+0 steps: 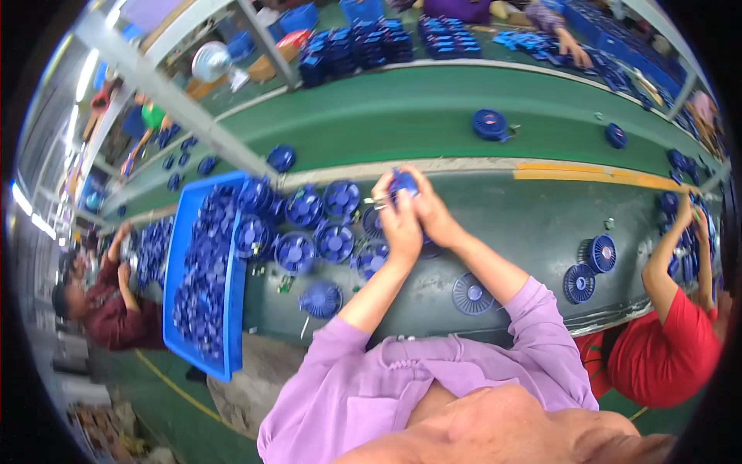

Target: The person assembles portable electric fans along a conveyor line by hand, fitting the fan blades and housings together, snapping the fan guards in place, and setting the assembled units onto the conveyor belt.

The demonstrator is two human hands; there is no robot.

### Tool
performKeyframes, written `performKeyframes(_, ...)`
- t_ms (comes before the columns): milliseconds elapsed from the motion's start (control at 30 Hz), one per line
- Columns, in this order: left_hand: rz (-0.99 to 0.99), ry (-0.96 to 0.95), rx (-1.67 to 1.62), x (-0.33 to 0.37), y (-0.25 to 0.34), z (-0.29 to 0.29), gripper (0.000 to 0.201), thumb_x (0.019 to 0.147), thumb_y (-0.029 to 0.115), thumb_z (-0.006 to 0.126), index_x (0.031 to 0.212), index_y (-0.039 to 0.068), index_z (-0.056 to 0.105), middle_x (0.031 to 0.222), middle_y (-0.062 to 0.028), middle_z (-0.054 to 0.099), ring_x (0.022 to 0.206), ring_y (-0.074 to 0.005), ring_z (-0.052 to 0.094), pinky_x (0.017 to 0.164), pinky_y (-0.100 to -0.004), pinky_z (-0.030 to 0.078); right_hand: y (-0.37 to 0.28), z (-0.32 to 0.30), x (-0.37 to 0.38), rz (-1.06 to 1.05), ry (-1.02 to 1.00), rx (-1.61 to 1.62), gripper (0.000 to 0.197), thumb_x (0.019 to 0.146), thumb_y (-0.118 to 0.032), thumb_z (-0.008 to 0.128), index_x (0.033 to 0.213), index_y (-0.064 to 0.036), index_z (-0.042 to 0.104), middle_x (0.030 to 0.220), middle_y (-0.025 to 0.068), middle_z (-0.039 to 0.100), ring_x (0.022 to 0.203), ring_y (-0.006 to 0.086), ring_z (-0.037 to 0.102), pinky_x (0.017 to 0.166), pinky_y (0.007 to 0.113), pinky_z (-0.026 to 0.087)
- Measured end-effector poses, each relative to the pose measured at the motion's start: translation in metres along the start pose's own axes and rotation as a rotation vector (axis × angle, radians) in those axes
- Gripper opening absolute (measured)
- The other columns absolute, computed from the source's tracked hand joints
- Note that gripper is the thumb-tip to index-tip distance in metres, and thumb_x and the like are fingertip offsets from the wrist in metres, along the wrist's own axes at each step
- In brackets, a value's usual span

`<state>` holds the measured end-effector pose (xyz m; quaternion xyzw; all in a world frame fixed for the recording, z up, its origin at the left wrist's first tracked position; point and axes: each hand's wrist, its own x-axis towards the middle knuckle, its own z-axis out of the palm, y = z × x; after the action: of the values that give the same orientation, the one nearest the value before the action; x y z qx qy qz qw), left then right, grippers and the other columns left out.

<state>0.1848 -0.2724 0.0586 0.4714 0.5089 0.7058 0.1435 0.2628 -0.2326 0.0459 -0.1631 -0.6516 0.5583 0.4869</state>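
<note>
Beneath the fingers is a long, flat, dark green bench (533, 224), with a big light-blue plastic bin (233, 309) well off to their left. Closer in on that side, round dark blue fan housings (297, 251) crowd right up beside the left hand (400, 228), so elbow room's tight. One flat round blue grille (472, 294) sits nearer the body than the fingers. As for the small blue plastic piece (403, 184), it's between both hands, fingers of the left and right hand (435, 215) wrapped round it. Probably light, stiff, kinda slippery; I'd hold it by the edges. Tiny green bits (286, 284) lie further left, easy to knock.
</note>
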Motion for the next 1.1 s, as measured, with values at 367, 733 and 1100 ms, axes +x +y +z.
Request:
performKeyframes(367,0.316,-0.16,0.234,0.024,-0.012,-0.003,0.049,0.089,0.029,0.058,0.124,-0.001,0.043,0.124,-0.0211,0.047,0.115,-0.0382,0.043,0.1,-0.0459,0.032,0.002,-0.017,0.012,0.515,0.031,0.499,0.059,0.098,-0.053,0.04,0.138,-0.0088,0.04,0.13,0.0063,0.051,0.12,0.0177,0.049,0.102,0.034,0.04)
performKeyframes(733,0.29,-0.406,0.736,0.103,-0.054,-0.108,0.035,0.078,0.0,0.054,0.112,0.003,0.062,0.122,-0.0191,0.057,0.118,-0.0367,0.049,0.102,-0.043,0.039,0.028,-0.132,0.069,-0.13,0.413,-1.351,0.065,0.085,-0.036,0.067,0.137,-0.0064,0.042,0.135,0.0297,0.042,0.127,0.042,0.039,0.106,0.048,0.032)
performKeyframes(1100,0.291,-0.856,1.003,0.131,-0.084,-0.124,0.016,0.08,0.011,0.06,0.094,0.012,0.068,0.095,-0.0082,0.069,0.095,-0.0306,0.064,0.08,-0.0427,0.05,0.025,0.004,0.018,-0.126,-0.677,-1.044,0.052,0.071,-0.021,0.075,0.119,-0.0124,0.06,0.142,0.0155,0.042,0.13,0.0345,0.04,0.101,0.047,0.039)
